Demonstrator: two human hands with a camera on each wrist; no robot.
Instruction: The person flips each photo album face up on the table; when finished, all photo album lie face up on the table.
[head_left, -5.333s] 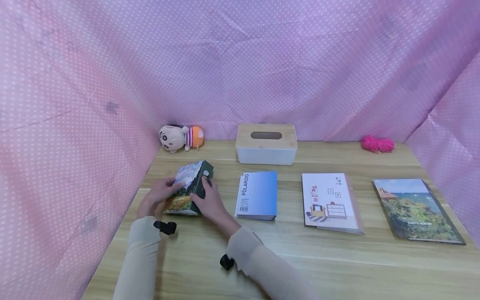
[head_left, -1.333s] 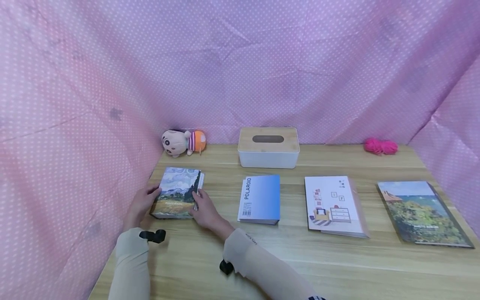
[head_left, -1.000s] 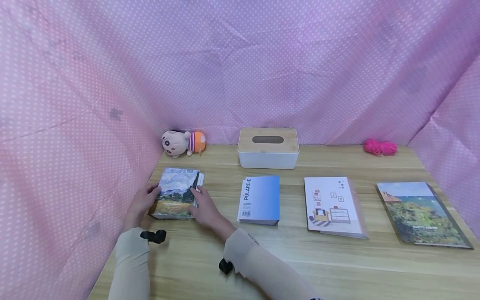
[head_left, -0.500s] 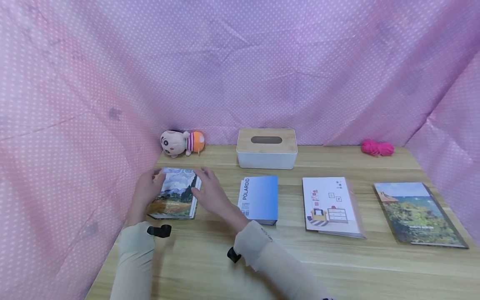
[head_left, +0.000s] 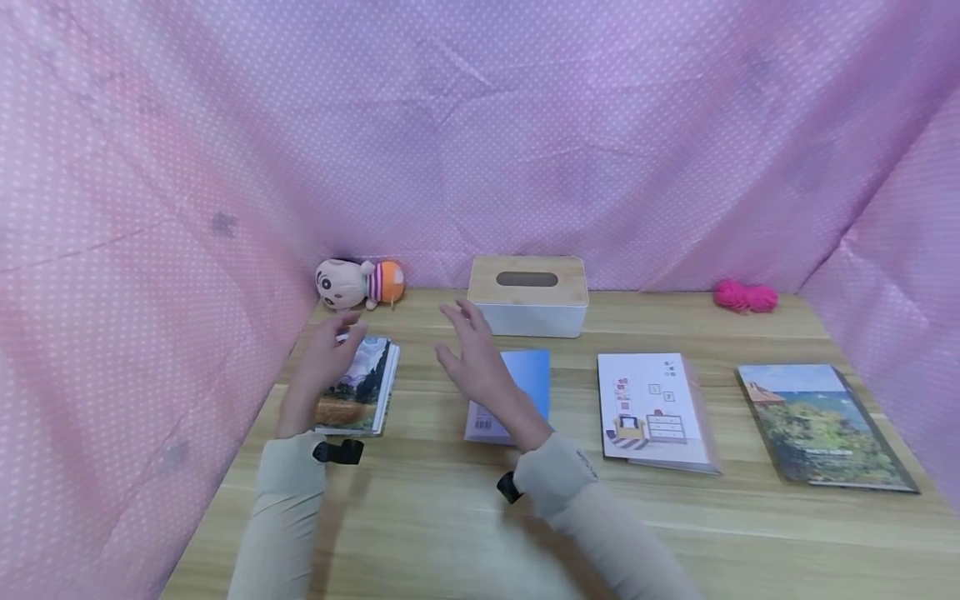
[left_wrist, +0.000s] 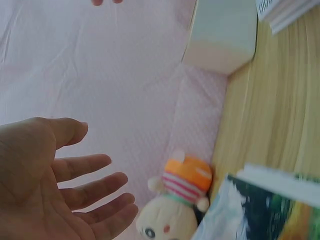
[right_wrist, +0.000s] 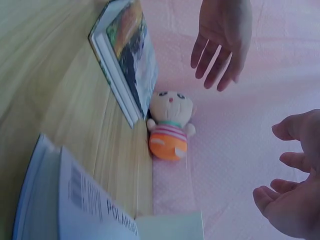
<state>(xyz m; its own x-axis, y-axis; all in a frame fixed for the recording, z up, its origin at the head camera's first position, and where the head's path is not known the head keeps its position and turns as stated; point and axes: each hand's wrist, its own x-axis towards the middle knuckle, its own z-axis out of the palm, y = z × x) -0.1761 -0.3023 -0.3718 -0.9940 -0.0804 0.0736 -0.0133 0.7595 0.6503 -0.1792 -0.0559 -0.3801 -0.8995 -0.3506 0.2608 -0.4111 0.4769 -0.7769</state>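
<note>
Both hands are raised above the wooden table and hold nothing. My left hand [head_left: 326,358], fingers spread, hovers over the left part of a thick photo album with a painted landscape cover [head_left: 363,396]. That album lies flat, its page edges toward the right. In the left wrist view the empty palm of my left hand [left_wrist: 55,185] shows beside the album [left_wrist: 260,215]. My right hand [head_left: 480,362] is over the blue-and-white POLAROID album [head_left: 534,379] and partly covers it. The right wrist view shows loosely bent fingers on my right hand [right_wrist: 295,175], apart from the POLAROID album [right_wrist: 90,205].
A white album with a room drawing [head_left: 652,408] and a photo album with a garden cover [head_left: 825,433] lie farther right. Along the back are a plush doll [head_left: 352,283], a tissue box with a wooden lid [head_left: 528,292] and pink yarn [head_left: 745,296]. A pink dotted cloth [head_left: 480,150] hangs behind.
The landscape album was tilted in both hands, then laid flat on the table. Both hands have let go of it and risen; the right has moved right, over the POLAROID album.
</note>
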